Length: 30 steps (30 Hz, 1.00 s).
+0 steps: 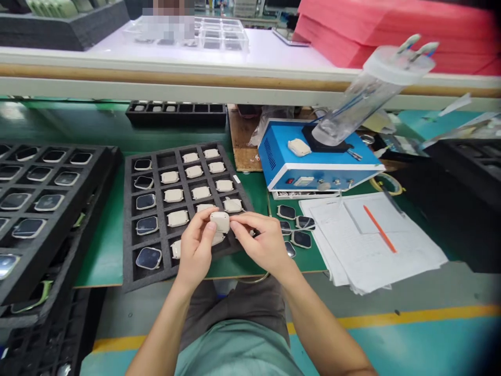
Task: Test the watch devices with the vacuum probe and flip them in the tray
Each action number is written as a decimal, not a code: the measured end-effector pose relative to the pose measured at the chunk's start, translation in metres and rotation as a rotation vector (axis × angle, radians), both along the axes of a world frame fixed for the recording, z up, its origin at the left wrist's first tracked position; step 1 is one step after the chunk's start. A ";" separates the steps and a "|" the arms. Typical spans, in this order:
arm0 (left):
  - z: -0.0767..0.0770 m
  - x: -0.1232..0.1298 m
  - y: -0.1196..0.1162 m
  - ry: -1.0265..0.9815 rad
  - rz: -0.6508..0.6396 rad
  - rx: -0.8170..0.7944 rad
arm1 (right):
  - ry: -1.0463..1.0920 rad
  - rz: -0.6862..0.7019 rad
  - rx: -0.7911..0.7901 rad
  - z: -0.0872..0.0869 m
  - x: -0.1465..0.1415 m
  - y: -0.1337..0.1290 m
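Note:
Over the near right part of a dark foam tray [129, 209], both hands meet at one cream watch case [219, 222]. My left hand [198, 248] grips its left side between thumb and fingers. The fingertips of my right hand [264, 243] are pinched together at the case's right edge; whether they hold something small there is hidden. In the tray, the left column holds dark-faced watch pieces [147, 225], and the other columns hold several cream cases [177, 218]. One compartment at the back has nothing in it.
Several dark-faced watch pieces [301, 239] lie right of my right hand. Beyond stands a blue box device [321, 162] bearing a clear cylinder [352, 104]. Papers [376, 261] with an orange stick [379, 228] lie at right. Stacked foam trays [94, 183] stand at left. A raised shelf [156, 65] crosses behind.

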<state>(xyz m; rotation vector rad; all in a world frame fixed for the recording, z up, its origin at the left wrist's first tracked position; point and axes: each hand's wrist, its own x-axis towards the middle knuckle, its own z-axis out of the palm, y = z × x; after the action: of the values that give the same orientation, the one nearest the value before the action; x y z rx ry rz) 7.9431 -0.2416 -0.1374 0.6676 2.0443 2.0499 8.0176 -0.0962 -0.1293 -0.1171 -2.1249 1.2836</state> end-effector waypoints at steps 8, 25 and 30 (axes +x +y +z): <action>-0.003 0.003 -0.005 0.150 -0.082 -0.070 | -0.100 0.013 0.065 -0.001 0.017 0.007; 0.016 -0.006 -0.055 -0.109 0.313 0.146 | -0.402 -0.027 0.239 0.040 -0.040 0.018; 0.046 -0.065 -0.089 -0.267 0.203 0.174 | -0.661 0.034 0.426 0.040 -0.093 0.032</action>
<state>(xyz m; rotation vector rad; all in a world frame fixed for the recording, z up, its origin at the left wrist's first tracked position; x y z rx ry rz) 7.8785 -0.3305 -0.0919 0.1988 1.8633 2.3032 7.9244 -0.0638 -0.0890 -0.3627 -2.9249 0.8428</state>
